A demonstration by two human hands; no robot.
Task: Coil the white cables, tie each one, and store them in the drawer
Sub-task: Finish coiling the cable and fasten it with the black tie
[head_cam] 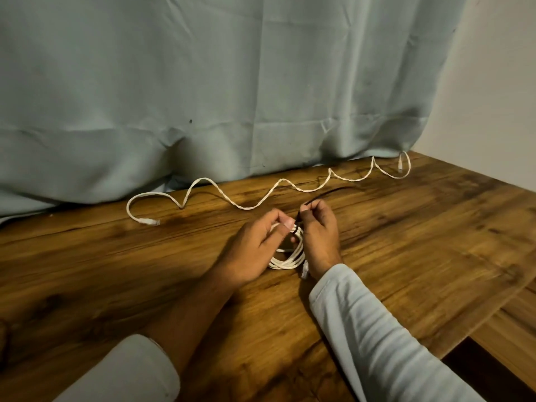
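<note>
Partly hidden behind both hands, the coiled cable point(285, 262) — left hand point(252, 250) pinches it, right hand point(319, 230) pinches a black tie point(320, 195).

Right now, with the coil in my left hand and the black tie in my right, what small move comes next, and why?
Probably draw the black tie snug round the coiled white cable with your right hand while your left hand pinches the loops. The tie seems to cross the coil's top, its free end loose; the other cable lies uncoiled.
</note>
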